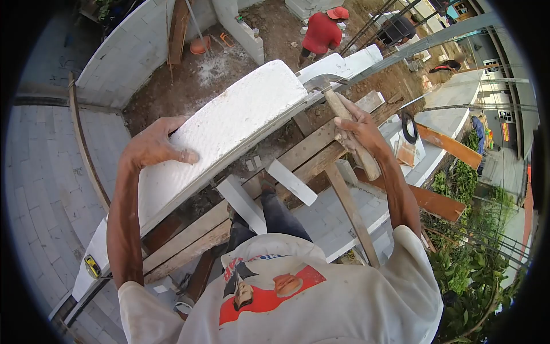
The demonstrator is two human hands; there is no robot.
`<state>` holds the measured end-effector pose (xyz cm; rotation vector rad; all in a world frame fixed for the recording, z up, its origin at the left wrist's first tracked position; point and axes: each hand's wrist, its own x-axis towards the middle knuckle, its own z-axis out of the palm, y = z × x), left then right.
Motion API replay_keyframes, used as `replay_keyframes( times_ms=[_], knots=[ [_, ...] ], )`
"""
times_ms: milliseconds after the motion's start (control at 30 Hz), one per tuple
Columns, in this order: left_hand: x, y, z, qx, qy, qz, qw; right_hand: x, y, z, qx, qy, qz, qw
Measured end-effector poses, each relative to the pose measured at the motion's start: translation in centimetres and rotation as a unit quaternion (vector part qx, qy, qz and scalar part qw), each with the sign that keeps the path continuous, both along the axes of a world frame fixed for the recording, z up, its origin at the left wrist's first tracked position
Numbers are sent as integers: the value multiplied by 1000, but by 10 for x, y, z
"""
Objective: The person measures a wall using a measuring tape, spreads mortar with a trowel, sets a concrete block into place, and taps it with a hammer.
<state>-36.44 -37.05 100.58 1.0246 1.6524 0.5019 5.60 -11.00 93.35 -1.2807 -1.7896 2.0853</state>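
Observation:
A long white block (240, 109) lies along the top of a wall in front of me. My left hand (163, 143) rests on its near left part, thumb on the top face and fingers over the far edge, apparently gripping it. My right hand (358, 129) is closed around the wooden handle of a hammer (365, 160). The curved metal head of the hammer lies beyond the hand, close to the block's right end. More white blocks (329, 67) continue the wall to the right.
Wooden planks (309, 152) run below the wall, with two loose block pieces (292, 182) on them. A yellow tape measure (92, 266) is at the lower left. Beyond the wall stands a person in red (323, 34); other people are farther right.

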Motion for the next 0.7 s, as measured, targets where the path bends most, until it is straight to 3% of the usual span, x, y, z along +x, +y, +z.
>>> replay_keyframes(
  times_ms=[67,133,200,267,333,433,533,600,700],
  knots=[
    [-2,-1,-1,10,2,4,1000,-6,0,-2,-42,27,-54,997],
    [-2,0,0,0,13,-8,1000,-24,-5,-6,-39,67,-209,975],
    [-3,0,3,-4,12,-10,1000,-24,-23,3,-24,66,-177,982],
    [-2,3,6,-8,8,-11,1000,-15,-24,22,-58,-8,1,998],
    [0,3,8,-11,-5,-6,1000,-5,-11,16,-8,-14,3,1000],
    [-4,1,5,-1,45,-44,998,-2,-11,21,7,15,-60,998],
    [-5,0,5,2,28,-33,999,-2,-24,32,39,1,-200,979],
    [-3,0,9,9,36,-38,999,14,-34,21,31,-20,-218,975],
    [-7,-1,4,33,31,-35,998,38,-79,3,130,-48,-221,965]
  ],
)
